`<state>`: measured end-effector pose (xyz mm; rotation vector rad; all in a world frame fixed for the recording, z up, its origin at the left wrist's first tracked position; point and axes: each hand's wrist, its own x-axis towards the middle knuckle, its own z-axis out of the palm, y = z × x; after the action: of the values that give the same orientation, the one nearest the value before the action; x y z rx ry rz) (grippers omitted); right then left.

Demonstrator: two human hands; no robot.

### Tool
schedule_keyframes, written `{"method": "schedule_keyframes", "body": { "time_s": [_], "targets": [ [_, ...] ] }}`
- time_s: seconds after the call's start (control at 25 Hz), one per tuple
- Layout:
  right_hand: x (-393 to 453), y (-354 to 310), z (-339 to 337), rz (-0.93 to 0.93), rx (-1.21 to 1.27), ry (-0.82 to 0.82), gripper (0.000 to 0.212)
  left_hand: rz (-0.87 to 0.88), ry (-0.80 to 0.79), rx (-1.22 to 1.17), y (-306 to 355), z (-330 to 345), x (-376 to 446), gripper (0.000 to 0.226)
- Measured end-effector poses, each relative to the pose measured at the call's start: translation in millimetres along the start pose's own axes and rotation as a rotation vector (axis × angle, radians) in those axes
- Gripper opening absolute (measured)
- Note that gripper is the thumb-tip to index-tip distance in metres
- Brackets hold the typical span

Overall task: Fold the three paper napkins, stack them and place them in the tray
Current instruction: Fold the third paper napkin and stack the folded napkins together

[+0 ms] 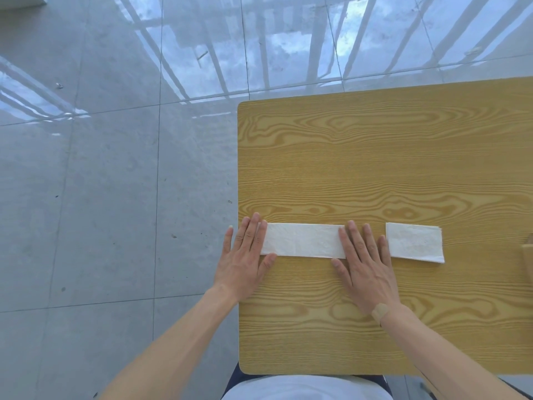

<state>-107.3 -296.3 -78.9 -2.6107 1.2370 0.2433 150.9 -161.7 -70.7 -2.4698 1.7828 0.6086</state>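
Observation:
A long white napkin strip (305, 240) lies flat on the wooden table (375, 157), near its left edge. My left hand (245, 255) rests flat with fingers spread on the strip's left end, partly over the table's edge. My right hand (364, 264) presses flat on the strip's right end. To the right lies a shorter folded napkin (414, 242), seemingly more than one layer, apart from my hands. A small piece of a wooden tray (527, 252) shows at the right frame edge.
The table's left edge runs just beside my left hand, with glossy grey floor tiles (115, 168) beyond it. My right wrist carries an adhesive bandage (379, 311). The far half of the table is bare wood.

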Motion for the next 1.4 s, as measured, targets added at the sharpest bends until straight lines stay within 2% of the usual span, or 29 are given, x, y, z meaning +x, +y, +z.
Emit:
{"method": "schedule_keyframes", "body": {
  "time_s": [0.12, 0.2, 0.4, 0.72, 0.88, 1.08, 1.24, 1.4],
  "targets": [
    [-12, -3, 1, 0.018, 0.053, 0.012, 0.071, -0.015, 0.091, -0.125, 0, -14, 2, 0.070],
    [-25, -4, 4, 0.022, 0.072, 0.013, 0.071, -0.012, 0.133, -0.117, -5, -26, 9, 0.067],
    [-60, -6, 20, 0.076, 0.070, 0.006, 0.070, -0.060, -0.017, -0.068, -7, -48, 31, 0.065],
    [-61, -5, 24, 0.117, 0.054, -0.012, 0.070, -0.268, -0.227, -0.163, 2, -66, 53, 0.034],
    [-60, -5, 23, 0.125, 0.066, -0.010, 0.070, -0.313, -0.252, -0.196, 3, -68, 48, 0.031],
    [-61, -5, 25, 0.119, 0.073, 0.004, 0.071, -0.418, -0.258, -0.607, 7, -72, 37, 0.032],
    [-61, -5, 26, 0.112, 0.083, 0.015, 0.072, -0.511, -0.194, -0.822, 13, -79, 30, 0.037],
    [-61, -5, 28, 0.112, 0.083, 0.018, 0.073, -0.490, -0.150, -1.008, 25, -91, 30, 0.034]
  ]
}}
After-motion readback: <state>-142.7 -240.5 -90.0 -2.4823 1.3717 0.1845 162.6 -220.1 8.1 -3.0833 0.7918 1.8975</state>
